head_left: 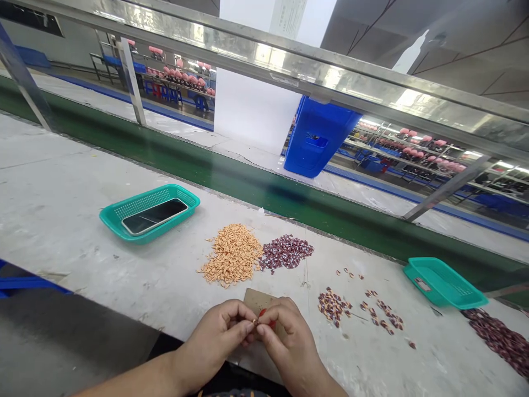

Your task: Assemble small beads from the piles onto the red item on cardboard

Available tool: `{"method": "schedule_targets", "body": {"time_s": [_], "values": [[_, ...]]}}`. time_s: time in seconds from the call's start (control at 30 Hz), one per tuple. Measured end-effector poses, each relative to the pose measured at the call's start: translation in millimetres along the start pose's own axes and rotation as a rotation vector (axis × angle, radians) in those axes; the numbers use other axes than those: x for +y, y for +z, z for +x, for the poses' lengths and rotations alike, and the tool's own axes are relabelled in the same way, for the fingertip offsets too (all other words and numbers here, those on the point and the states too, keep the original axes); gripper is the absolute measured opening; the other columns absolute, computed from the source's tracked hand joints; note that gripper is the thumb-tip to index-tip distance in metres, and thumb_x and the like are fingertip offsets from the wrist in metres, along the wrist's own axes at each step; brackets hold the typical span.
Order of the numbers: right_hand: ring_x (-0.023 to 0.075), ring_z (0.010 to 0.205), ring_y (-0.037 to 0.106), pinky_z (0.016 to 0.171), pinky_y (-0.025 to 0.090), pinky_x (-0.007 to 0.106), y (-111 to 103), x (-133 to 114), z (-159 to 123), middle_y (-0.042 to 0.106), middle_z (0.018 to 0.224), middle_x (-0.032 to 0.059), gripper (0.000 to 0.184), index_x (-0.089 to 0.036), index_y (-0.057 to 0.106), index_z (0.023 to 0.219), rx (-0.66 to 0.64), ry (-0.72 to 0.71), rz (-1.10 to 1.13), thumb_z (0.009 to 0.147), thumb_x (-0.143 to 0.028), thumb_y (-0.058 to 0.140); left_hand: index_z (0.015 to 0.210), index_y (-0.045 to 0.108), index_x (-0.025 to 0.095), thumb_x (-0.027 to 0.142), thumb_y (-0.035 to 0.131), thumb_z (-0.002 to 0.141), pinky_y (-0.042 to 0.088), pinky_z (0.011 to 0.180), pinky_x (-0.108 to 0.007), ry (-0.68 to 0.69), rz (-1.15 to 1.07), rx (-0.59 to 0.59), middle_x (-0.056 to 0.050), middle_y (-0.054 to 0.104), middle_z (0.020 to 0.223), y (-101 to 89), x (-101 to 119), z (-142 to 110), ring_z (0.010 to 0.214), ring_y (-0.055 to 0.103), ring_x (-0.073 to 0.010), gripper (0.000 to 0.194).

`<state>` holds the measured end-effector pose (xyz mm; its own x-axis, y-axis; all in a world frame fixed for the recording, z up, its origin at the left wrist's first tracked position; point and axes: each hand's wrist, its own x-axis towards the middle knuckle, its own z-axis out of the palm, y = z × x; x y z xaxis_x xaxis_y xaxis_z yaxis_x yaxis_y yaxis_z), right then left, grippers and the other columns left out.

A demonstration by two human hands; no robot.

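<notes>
The thumb and forefinger of the left hand [210, 337] and those of the right hand [292, 339] meet tip to tip, pinching 1 small piece [255, 321], mostly hidden by the fingertips. A red item [263, 312] shows by the right fingers; how it is held I cannot tell. Beneath the hands lies a tan board [253, 298] on the pale table [165, 281]. Just beyond it, 2 heaps touch: an orange pile [231, 256] and, to its right, a purple pile [288, 251]. Right of the hands lie a two-tone cluster [332, 306] and a looser scatter [387, 310]. Farther right, a green basket [450, 282] stands beside a dark red heap [498, 337]; on the left, a teal basket [138, 237] holds a dark-screened device [157, 215].
</notes>
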<state>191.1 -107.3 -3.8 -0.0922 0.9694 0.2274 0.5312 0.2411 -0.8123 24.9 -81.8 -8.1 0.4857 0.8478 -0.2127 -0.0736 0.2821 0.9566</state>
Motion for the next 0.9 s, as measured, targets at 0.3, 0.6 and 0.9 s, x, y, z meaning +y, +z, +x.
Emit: {"method": "schedule_targets", "body": {"time_s": [0.3, 0.6, 0.9], "values": [[0.0192, 0.074, 0.057, 0.068, 0.043, 0.031, 0, -4, -1, 0.060, 0.072, 0.0031, 0.010, -0.019, 0.057, 0.065, -0.025, 0.063, 0.088, 0.075, -0.018, 0.058, 0.069, 0.055, 0.018, 0.032, 0.059, 0.075, 0.039, 0.059, -0.025, 0.093, 0.181, 0.027, 0.003, 0.052, 0.064, 0.7, 6, -5, 0.062, 0.046, -0.0141, 0.015], [0.0189, 0.078, 0.058, 0.072, 0.043, 0.031, -13, -4, 1, 0.063, 0.076, 0.0036, 0.009, -0.019, 0.060, 0.068, -0.098, -0.013, 0.025, 0.077, -0.018, 0.059, 0.076, 0.061, 0.019, 0.021, 0.056, 0.076, 0.045, 0.070, -0.027, 0.168, 0.398, -0.049, 0.001, 0.062, 0.073, -1.1, 12, -3, 0.072, 0.056, -0.0165, 0.006], [0.0285, 0.089, 0.058, 0.081, 0.036, 0.044, -98, 70, -5, 0.070, 0.087, 0.0066, 0.017, -0.021, 0.068, 0.085, 0.038, 0.132, -0.788, 0.084, -0.018, 0.051, 0.093, 0.061, 0.021, 0.033, 0.052, 0.086, 0.048, 0.078, -0.031, 0.246, 0.325, 0.185, -0.004, 0.065, 0.091, -52.7, 19, 10, 0.089, 0.061, -0.0208, 0.016]]}}
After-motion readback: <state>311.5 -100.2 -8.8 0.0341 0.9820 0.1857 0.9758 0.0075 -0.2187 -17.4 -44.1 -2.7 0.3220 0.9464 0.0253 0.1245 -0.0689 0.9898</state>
